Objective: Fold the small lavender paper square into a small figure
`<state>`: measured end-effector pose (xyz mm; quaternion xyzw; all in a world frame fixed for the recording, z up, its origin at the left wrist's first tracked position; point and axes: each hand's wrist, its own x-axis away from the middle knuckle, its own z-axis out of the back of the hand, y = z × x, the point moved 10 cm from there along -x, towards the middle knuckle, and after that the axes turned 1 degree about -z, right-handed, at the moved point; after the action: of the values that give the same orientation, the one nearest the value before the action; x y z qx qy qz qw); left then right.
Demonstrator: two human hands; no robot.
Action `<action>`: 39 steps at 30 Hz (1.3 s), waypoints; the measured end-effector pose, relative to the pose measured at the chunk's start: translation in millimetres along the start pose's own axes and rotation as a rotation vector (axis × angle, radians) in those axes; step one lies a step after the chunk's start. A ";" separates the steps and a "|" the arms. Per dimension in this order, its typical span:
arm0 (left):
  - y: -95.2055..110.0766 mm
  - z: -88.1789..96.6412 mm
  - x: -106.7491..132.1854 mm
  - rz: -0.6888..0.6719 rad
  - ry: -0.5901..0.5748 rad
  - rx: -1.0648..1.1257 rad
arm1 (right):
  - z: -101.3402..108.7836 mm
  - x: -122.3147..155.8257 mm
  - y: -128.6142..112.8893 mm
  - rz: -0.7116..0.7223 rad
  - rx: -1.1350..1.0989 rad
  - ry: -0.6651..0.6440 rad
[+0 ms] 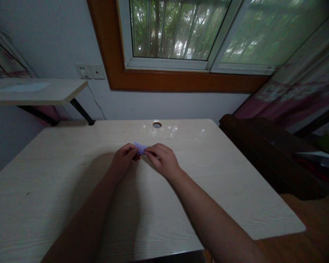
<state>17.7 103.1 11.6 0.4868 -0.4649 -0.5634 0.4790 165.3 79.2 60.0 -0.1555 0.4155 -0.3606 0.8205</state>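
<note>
A small piece of folded purple paper (140, 147) is held between my two hands, a little above or at the surface of the pale wooden desk (222, 190). My left hand (125, 156) pinches its left side between thumb and fingers. From the right, my right hand (162, 157) pinches the opposite edge with thumb and forefinger. A pointed corner of the paper sticks up between the fingertips. Its lower part is partly hidden by my fingers.
A round cable hole (157, 125) lies near the desk's back edge. At the left a raised shelf (68, 91) stands on black legs. Beyond the desk are a window (178, 33) and wall sockets (90, 72). Dark wooden furniture (257, 157) stands at the right.
</note>
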 end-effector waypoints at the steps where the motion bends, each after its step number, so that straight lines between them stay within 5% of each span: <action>1: 0.9 -1.1 0.2 -0.005 -0.008 -0.015 | 3.9 -0.3 5.4 -0.048 -0.041 0.042; 6: 0.3 -11.0 2.1 -0.014 -0.085 -0.089 | 12.1 -0.3 28.6 -0.218 -0.183 0.176; 12: -0.6 -21.6 5.0 -0.056 -0.181 -0.109 | -8.3 1.4 41.3 -0.313 -0.357 0.061; 39: 3.0 -26.8 7.0 -0.097 -0.238 -0.236 | -18.0 3.4 47.4 -0.325 -0.429 -0.002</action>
<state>44.1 94.2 11.3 0.3789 -0.4251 -0.6901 0.4466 174.2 110.3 20.8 -0.3910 0.4513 -0.3911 0.7004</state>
